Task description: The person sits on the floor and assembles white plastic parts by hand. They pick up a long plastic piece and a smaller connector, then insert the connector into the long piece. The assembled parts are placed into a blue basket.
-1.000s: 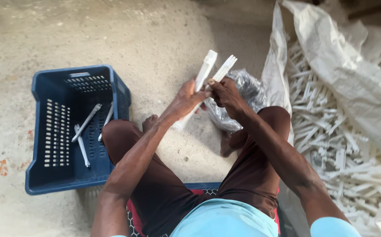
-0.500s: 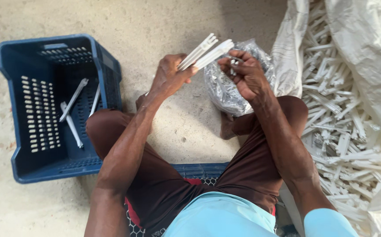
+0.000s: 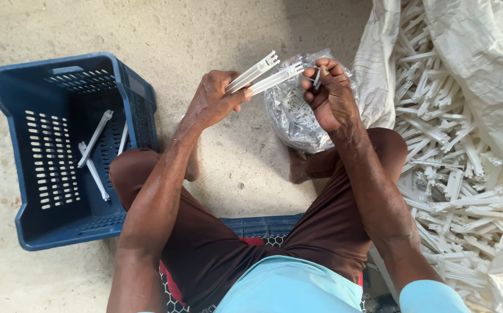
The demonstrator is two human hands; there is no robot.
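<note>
White plastic strips (image 3: pixel 258 76) pinched in left fingers (image 3: pixel 235 95)

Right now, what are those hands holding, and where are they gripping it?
The left hand grips two white plastic strips at their lower ends; the right hand pinches a small piece in its fingers.

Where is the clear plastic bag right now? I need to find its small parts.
In the head view, the clear plastic bag sits on the floor just below the right hand, between the person's feet and the big white sack.
</note>
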